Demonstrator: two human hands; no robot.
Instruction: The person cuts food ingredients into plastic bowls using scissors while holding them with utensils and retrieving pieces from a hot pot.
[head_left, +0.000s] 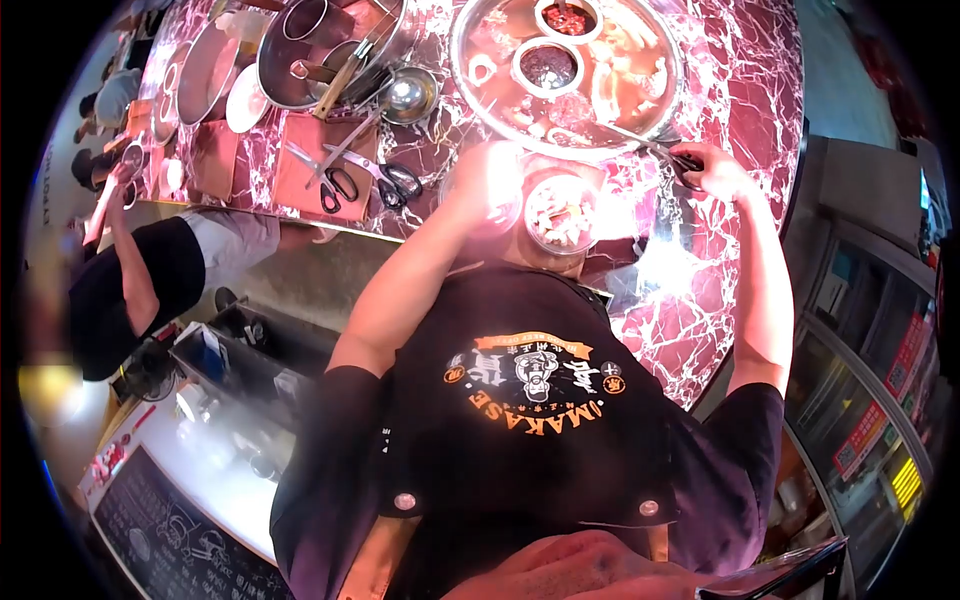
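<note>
My right hand (712,172) is closed around a black-handled metal utensil (660,150). Its thin metal end reaches over the rim of a large round pan (462,75), and I cannot make out whether it is scissors or tongs. Reddish broth and chunks of meat fill the pan, with two small sauce bowls (549,66) set in it. My left hand (490,180) is washed out by glare, its fingers unclear, beside a round bowl of cut food pieces (562,212). A clear round container (455,190) shows partly behind that hand.
Two pairs of scissors (385,180) lie left on a brown board (290,190). Beyond them are a ladle (408,95), a deep pot (275,70) with utensils, and a white plate (246,100). Another person (140,270) stands at the left along the marble counter (740,90).
</note>
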